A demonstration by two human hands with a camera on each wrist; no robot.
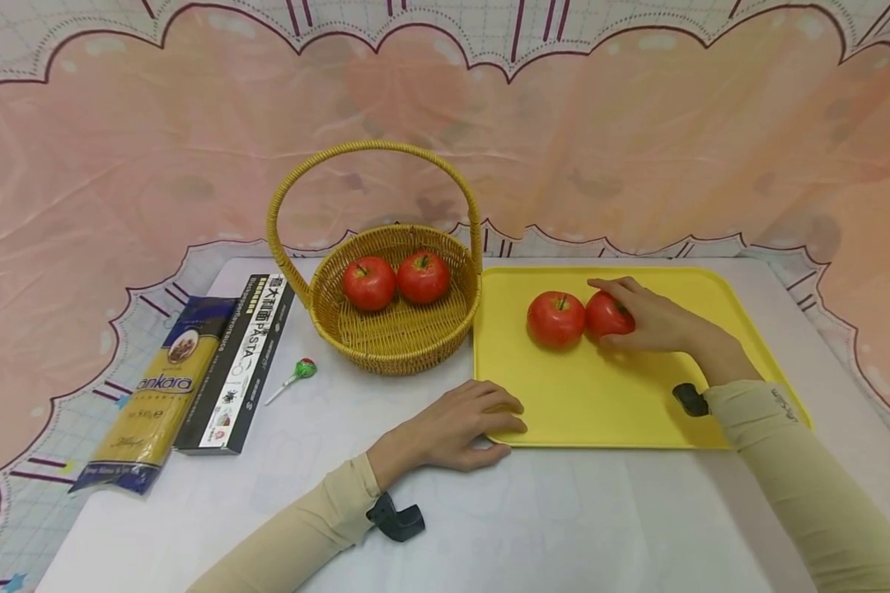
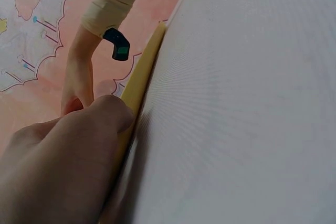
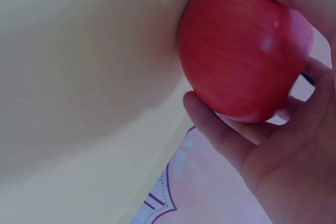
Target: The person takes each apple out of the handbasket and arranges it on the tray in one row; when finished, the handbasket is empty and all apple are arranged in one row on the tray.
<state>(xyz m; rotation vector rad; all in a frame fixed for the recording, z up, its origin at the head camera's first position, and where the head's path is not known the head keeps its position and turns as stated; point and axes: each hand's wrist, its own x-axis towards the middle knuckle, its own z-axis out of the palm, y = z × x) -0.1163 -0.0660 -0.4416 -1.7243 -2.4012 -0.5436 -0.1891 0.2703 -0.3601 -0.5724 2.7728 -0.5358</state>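
My right hand (image 1: 648, 317) grips a red apple (image 1: 606, 316) on the yellow tray (image 1: 564, 403), with its fingers and thumb around the sides. In the right wrist view that apple (image 3: 244, 51) sits low against the tray surface. Another red apple (image 1: 556, 319) stands just left of it on the tray. At the tray's near left corner, my left hand (image 1: 460, 424) holds the rim, fingers over it and thumb along the outer edge. The left wrist view shows the thumb against the tray edge (image 2: 139, 85); the fingertips are hidden there.
A wicker basket (image 1: 393, 358) with a tall handle stands left of the tray, holding two red apples (image 1: 396, 280). Farther left lie a green lollipop (image 1: 304, 368), a black and white pasta box (image 1: 237, 371) and a yellow and blue pasta packet (image 1: 156, 395). A patterned cloth (image 1: 564, 148) hangs behind.
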